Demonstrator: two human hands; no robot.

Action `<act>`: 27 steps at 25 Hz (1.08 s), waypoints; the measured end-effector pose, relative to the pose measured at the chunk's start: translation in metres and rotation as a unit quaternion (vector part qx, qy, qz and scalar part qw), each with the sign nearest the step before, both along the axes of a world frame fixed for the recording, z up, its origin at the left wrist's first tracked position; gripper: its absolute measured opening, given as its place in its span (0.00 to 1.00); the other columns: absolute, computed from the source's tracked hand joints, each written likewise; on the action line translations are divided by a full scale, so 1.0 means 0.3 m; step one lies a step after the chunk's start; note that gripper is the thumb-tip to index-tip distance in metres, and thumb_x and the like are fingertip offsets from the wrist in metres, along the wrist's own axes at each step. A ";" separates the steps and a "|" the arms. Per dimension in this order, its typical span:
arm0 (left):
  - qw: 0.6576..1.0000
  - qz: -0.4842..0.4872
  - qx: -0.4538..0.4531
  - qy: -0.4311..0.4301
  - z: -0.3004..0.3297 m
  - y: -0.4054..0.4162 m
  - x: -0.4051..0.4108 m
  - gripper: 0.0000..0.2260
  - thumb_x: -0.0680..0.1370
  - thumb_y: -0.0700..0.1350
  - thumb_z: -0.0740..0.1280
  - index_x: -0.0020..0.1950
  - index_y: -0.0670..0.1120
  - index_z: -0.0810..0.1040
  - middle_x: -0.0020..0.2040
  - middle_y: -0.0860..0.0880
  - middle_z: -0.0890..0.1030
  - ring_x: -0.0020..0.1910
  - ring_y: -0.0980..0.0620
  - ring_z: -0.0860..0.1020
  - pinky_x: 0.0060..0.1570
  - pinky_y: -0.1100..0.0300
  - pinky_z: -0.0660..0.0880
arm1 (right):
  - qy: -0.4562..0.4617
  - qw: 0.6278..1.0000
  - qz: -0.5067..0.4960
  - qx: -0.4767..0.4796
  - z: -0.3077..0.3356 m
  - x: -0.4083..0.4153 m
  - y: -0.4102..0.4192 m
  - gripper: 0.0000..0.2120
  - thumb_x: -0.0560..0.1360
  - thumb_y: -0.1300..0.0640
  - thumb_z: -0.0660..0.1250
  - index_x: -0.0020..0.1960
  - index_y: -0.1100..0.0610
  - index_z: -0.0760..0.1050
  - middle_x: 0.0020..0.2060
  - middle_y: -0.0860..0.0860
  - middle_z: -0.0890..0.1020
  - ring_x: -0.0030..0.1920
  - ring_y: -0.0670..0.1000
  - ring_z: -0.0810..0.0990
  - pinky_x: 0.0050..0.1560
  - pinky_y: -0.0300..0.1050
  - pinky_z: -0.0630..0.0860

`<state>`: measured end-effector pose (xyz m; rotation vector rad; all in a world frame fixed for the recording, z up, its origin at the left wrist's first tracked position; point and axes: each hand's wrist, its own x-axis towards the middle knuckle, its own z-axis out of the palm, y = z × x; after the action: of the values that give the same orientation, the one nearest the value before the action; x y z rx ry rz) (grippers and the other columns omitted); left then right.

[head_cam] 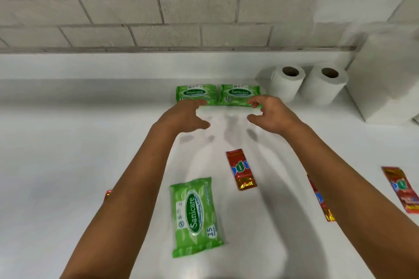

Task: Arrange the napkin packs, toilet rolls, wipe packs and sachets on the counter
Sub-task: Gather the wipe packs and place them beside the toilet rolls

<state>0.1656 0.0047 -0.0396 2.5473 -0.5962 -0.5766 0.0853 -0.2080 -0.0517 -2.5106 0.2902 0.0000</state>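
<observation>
Two green Sanicare wipe packs lie side by side near the back of the white counter [68, 154], the left pack [195, 93] and the right pack [239, 93]. My left hand [184, 118] hovers at the left pack's front edge and my right hand [269, 115] at the right pack's front edge, fingers loosely spread, holding nothing. A third wipe pack [196, 216] lies near me between my forearms. Two toilet rolls [286, 81] [324, 85] stand right of the packs. White napkin packs [383, 79] are stacked at the far right. A red sachet [241, 169] lies mid-counter.
Another red sachet [402, 189] lies at the right edge, one [322, 201] is partly hidden under my right forearm, and a sliver of one [107, 195] shows beside my left forearm. A grey block wall [158, 7] rises behind the counter's raised back ledge.
</observation>
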 end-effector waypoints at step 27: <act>0.942 0.313 0.117 -0.044 -0.251 0.021 -0.704 0.46 0.68 0.63 0.69 0.76 0.46 0.49 0.71 0.36 0.60 0.67 0.33 0.65 0.66 0.44 0.65 | 0.010 0.986 -0.157 0.060 -0.087 -0.857 -0.345 0.20 0.73 0.57 0.67 0.65 0.57 0.72 0.60 0.54 0.76 0.54 0.54 0.74 0.54 0.47 0.71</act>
<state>-0.0457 0.0109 -0.1149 2.7810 0.2854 -0.3148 -0.1719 -0.3114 -0.0778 -2.3214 0.6715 -0.0817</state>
